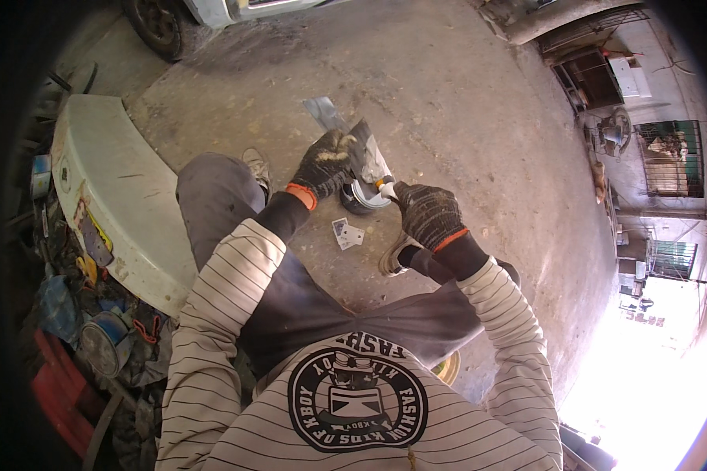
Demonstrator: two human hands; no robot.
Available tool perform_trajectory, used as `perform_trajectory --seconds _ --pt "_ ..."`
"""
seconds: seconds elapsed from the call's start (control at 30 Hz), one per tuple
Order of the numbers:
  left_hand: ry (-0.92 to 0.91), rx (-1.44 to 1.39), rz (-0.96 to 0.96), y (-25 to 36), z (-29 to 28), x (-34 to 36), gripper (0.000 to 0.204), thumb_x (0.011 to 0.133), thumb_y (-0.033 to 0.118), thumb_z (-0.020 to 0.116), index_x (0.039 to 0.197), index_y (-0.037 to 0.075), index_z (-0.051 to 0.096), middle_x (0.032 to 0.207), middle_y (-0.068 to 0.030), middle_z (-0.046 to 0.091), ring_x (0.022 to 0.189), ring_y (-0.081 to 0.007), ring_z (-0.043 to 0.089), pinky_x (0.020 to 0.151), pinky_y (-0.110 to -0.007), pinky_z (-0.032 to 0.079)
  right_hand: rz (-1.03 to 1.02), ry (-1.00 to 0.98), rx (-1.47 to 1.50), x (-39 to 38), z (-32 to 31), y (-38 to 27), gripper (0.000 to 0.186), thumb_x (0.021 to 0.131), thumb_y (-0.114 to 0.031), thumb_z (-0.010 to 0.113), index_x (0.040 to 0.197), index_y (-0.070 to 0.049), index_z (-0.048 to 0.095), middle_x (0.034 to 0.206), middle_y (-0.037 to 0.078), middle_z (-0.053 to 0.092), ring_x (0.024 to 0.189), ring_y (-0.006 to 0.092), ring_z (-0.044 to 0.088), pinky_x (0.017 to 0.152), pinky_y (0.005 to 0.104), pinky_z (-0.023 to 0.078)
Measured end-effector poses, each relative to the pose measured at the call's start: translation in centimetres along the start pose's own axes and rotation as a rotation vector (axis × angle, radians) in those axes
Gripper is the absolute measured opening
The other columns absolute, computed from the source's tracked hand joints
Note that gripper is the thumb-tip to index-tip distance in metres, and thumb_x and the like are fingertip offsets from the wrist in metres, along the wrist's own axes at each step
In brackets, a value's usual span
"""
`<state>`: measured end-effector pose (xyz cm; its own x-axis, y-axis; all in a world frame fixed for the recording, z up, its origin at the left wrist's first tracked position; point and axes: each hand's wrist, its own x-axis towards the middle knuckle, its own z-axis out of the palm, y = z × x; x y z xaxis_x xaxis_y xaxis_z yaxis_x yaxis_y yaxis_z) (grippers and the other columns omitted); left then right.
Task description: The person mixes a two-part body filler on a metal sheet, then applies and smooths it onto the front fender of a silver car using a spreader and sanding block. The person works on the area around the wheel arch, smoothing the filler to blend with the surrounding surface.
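Two grips: black-gloved left hand (322,165) clamped on a flat, grey, paste-smeared plate (359,140) above the far edge of a round metal tin (357,206); right hand (430,213) pinching a white, orange-tipped tube (389,191). Best keep the plate steady.

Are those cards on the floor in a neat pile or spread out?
Spread out: the cards lie at different angles, with more than one showing.
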<state>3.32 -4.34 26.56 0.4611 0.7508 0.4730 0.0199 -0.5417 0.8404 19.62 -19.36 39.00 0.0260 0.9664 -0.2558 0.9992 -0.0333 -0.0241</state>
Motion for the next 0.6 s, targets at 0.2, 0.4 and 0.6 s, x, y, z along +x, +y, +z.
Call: perform_trajectory --seconds 0.2,0.4,0.6 --pt "-0.052 0.094 -0.072 0.9 -0.8 0.0 0.025 0.098 0.024 0.060 0.104 0.000 0.061 0.090 -0.0158 0.062 0.084 -0.0287 0.059 0.077 -0.038 0.050 -0.132 -0.023 0.539 -0.2 0.4 2.2 0.026 0.102 -0.032 0.059 0.114 -0.010 0.066 0.080 0.008 0.070 0.073 0.0212 0.069 0.063 0.0342 0.052" --pt "0.033 0.271 -0.271 1.7 -2.0 0.3 0.026 0.101 0.024 0.054 0.108 0.001 0.062 0.097 -0.0195 0.064 0.095 -0.0357 0.063 0.083 -0.041 0.051 0.179 -0.024 1.517 2.0 6.7 9.4 0.033 0.102 -0.030 0.060 0.126 -0.009 0.057 0.082 0.004 0.062 0.068 0.0162 0.064 0.061 0.0325 0.055" --pt "0.003 0.357 -0.369 0.7 -3.8 -0.5 0.024 0.105 0.021 0.050 0.104 -0.001 0.060 0.101 -0.0205 0.062 0.094 -0.0393 0.060 0.084 -0.044 0.048 0.810 -0.052 1.062 9.4 25.6 13.3 0.051 0.086 -0.043 0.064 0.117 -0.003 0.065 0.094 0.020 0.072 0.082 0.0340 0.071 0.074 0.0455 0.056"
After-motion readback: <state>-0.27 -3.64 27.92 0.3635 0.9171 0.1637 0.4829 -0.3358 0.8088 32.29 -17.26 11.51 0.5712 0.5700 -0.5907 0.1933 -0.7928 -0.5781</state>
